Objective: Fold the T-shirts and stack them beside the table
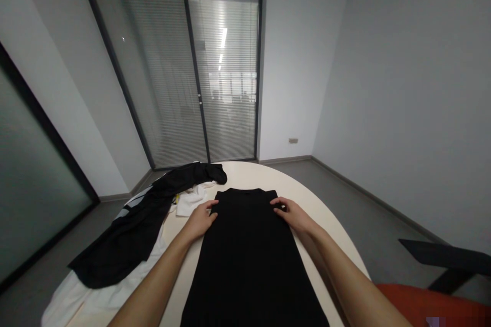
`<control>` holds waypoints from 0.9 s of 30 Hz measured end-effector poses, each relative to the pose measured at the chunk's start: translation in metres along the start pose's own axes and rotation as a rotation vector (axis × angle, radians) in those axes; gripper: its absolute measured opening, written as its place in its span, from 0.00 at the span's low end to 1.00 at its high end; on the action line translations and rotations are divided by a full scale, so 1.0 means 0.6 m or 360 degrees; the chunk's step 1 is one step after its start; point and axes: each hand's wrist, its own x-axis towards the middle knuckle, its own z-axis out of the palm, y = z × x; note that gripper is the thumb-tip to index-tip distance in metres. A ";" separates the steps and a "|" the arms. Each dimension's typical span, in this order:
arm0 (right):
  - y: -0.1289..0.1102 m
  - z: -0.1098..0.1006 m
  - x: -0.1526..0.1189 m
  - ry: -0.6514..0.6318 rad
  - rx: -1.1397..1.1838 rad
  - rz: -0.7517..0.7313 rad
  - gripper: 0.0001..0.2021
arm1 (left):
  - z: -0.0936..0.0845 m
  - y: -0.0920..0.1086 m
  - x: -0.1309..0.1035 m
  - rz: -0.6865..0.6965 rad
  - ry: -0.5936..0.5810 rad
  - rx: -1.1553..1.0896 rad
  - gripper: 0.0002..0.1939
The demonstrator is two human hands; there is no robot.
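A black garment [247, 255] lies flat on the pale round table [307, 191], its collar end away from me and its lower part running out of the bottom of the view. My left hand [201, 219] is at the garment's upper left edge, thumb and forefinger touching the cloth with a gap between them. At the upper right edge, my right hand [293, 213] touches the fabric with its fingertips, the thumb apart from the curved fingers. Neither hand has the cloth gathered up.
Left on the table is a heap with a black garment [134, 235] over white cloth [192, 199]. An orange-red chair seat [418, 304] with a black armrest [445, 255] stands at the lower right. Beyond the table are glass doors [169, 82] with blinds.
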 end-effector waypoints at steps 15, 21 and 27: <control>0.031 0.009 0.026 0.0163 0.0191 0.0066 0.16 | 0.025 -0.030 0.016 0.0088 0.0097 0.0002 0.25; 0.012 0.003 0.020 0.0196 0.0139 0.0030 0.19 | 0.020 -0.022 0.022 0.0138 0.0217 0.0072 0.20; 0.008 0.011 0.027 0.0292 -0.0079 0.0068 0.20 | 0.030 -0.030 0.029 0.0222 0.0267 0.0119 0.26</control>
